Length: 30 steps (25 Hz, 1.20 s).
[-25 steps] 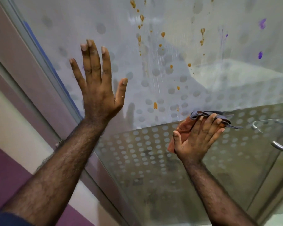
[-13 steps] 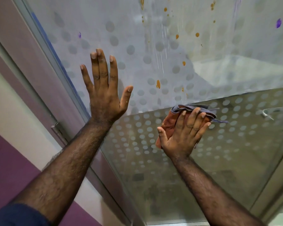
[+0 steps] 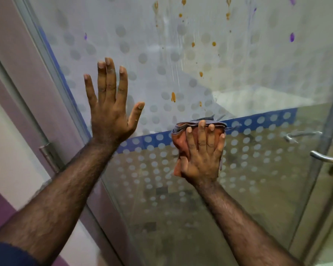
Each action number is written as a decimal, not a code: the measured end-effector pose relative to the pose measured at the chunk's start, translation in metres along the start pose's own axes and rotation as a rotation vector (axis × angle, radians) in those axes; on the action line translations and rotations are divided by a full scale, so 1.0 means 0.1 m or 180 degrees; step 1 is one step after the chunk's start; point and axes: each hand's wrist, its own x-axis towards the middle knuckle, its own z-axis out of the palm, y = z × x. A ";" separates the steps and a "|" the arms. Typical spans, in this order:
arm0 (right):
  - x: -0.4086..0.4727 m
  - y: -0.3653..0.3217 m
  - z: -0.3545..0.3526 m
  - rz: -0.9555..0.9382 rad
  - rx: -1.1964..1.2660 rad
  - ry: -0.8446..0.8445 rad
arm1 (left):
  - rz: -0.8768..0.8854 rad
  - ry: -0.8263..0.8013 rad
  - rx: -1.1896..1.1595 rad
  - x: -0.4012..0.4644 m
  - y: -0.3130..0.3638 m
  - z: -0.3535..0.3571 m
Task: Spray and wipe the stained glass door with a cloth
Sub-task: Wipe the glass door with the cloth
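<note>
The glass door (image 3: 258, 179) fills the view, patterned with frosted dots and marked by orange stains (image 3: 173, 96) and purple stains (image 3: 292, 37) in its upper part, with wet streaks running down. My left hand (image 3: 112, 104) lies flat on the glass, fingers spread, holding nothing. My right hand (image 3: 204, 152) presses a folded orange and grey cloth (image 3: 181, 143) flat against the glass, just below the lowest orange stains.
A metal door handle (image 3: 325, 158) juts out at the right edge, with a second handle (image 3: 300, 135) visible behind the glass. The door frame (image 3: 52, 89) and a hinge (image 3: 48, 156) run down the left, beside a white and purple wall (image 3: 10, 150).
My right hand has turned upright with the cloth and now lies flat, fingers pointing up. My left hand stays flat on the glass. The camera has shifted, showing more of the door's upper part.
</note>
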 end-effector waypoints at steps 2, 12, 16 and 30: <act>0.22 0.10 -0.09 0.0169 -0.0029 0.0043 | 0.0011 -0.0006 -0.0037 0.00 -0.01 0.01; 1.40 -0.08 -0.43 0.0647 -0.0223 0.0118 | 0.0112 0.0025 -0.0231 0.06 -0.08 -0.04; 1.42 -0.56 -0.38 -0.0432 0.0162 -0.0147 | 0.0109 0.0284 -0.0324 0.26 -0.23 -0.06; 1.74 0.67 -0.58 0.0680 0.0084 0.0518 | -0.0317 0.0387 -0.0314 1.34 -0.18 -0.23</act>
